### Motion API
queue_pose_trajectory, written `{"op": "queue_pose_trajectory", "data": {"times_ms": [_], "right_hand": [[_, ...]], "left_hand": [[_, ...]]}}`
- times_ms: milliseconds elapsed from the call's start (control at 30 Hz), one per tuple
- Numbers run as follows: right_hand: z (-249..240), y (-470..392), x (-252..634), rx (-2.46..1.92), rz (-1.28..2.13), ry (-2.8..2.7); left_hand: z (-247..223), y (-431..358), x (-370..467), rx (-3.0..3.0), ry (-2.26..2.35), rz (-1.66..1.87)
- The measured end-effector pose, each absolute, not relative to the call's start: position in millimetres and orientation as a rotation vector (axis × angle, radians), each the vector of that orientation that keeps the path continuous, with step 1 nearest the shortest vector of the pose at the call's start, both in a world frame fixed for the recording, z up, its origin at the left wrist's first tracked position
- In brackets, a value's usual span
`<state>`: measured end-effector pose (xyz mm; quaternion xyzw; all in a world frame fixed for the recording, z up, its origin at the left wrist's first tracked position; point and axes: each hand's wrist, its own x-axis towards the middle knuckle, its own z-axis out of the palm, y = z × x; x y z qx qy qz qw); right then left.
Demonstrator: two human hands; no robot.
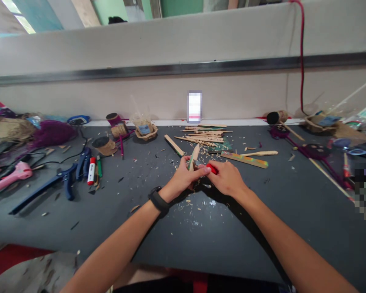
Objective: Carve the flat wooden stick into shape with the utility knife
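While over grey table (110,221) beside wall (247,95), hands (183,178) (227,178) tight around stick (195,152) and red knife (212,168)

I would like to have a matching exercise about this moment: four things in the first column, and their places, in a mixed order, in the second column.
Things:
1. wooden piece
2. red-handled tool
3. pink glue gun
4. black wrist strap

Places:
A. around the left wrist
B. in the right hand
C. near the picture's left edge
D. in the left hand

Right pairs: 1-D, 2-B, 3-C, 4-A
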<state>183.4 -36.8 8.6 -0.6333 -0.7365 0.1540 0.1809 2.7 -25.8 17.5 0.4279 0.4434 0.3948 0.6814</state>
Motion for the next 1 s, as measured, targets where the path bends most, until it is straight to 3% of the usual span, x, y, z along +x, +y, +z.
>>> {"op": "queue_pose_trajectory", "data": {"times_ms": [367, 733, 1000], "right_hand": [[8.3, -32.0, 187.9, -1.791, 0.505, -2.154], [10.9, -35.1, 180.4, -2.04, 0.259, -2.061], [4.2, -21.6, 198.4, -1.997, 0.302, -1.863]], "left_hand": [[6.3, -22.2, 2.0, 1.216, 1.061, 0.822], [11.5, -26.9, 3.6, 1.206, 1.107, 0.797], [5.0, -26.3, 10.6, 1.171, 1.188, 0.773]]}}
